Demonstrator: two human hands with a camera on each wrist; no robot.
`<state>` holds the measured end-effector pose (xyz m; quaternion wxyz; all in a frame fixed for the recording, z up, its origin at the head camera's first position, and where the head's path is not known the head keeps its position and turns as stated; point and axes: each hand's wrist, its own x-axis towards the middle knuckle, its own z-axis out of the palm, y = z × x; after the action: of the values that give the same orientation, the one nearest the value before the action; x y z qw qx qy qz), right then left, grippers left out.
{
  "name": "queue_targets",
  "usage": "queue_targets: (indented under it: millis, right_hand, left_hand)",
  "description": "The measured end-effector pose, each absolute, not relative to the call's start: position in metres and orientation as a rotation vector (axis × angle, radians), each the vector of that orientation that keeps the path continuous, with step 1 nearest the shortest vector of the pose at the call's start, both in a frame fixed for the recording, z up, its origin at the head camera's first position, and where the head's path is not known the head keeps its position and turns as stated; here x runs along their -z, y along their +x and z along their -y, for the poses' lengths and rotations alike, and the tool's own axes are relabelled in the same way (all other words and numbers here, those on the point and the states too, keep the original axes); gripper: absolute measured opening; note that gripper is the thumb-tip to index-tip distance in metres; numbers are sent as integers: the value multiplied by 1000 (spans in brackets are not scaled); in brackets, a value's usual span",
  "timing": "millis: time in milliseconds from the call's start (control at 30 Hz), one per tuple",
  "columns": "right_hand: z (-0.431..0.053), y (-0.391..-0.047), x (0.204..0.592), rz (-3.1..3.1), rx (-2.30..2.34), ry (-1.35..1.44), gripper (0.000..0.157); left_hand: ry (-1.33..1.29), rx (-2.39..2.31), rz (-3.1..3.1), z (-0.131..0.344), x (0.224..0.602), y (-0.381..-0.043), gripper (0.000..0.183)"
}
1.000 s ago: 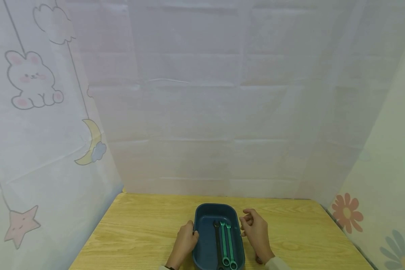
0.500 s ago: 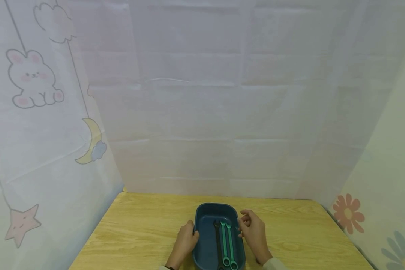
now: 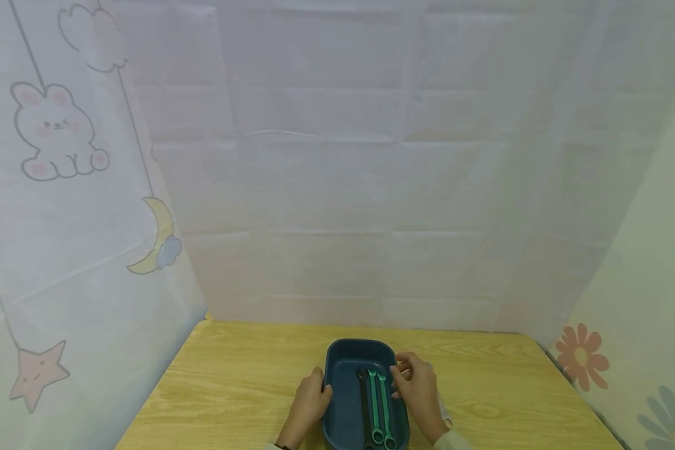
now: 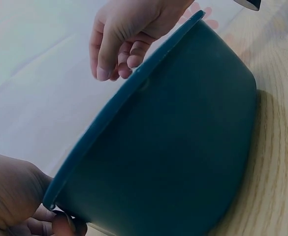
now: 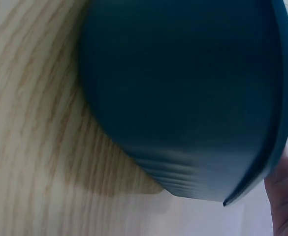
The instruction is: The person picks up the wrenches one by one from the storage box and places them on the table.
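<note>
A dark blue plastic bin (image 3: 343, 406) stands on the table in the head view. Inside it lie a black wrench (image 3: 364, 400) and two green wrenches (image 3: 374, 406), side by side toward the right wall. My left hand (image 3: 307, 400) grips the bin's left rim, thumb on the inner side; the left wrist view shows its fingers under the rim (image 4: 92, 130). Over the right rim hovers my right hand (image 3: 419, 387), fingers loosely bent with nothing visible between them. In the left wrist view, the right hand (image 4: 129, 34) hangs above the bin, fingertips pointing down.
The wooden table (image 3: 230, 381) extends to both sides. A pale, silvery object (image 3: 445, 411) lies partly hidden beside the right wrist. Behind the table hangs a plain white sheet (image 3: 337, 219), with patterned sheets at left and right.
My right hand has moved left, from beside the bin to over its right rim. The silvery object by the wrist has come into sight. The left hand, bin and wrenches stay put.
</note>
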<state>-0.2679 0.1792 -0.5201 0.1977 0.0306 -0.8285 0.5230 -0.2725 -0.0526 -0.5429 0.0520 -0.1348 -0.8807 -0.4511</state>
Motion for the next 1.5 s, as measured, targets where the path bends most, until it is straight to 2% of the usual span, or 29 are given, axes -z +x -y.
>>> queue_targets:
  millis: [233, 800, 1267, 1500]
  right_hand:
    - [-173, -269, 522, 2353, -1518, 70, 24]
    - [-163, -266, 529, 2409, -1598, 70, 21]
    - [-157, -268, 527, 2491, -1561, 116, 17]
    - [-152, -269, 527, 2597, -1378, 89, 16]
  left_hand:
    - [-415, 1378, 2673, 53, 542, -272, 14]
    - [-451, 1359, 2648, 51, 543, -269, 12]
    - [-421, 1317, 2670, 50, 541, -270, 10]
    - [-405, 1329, 2679, 50, 541, -271, 9]
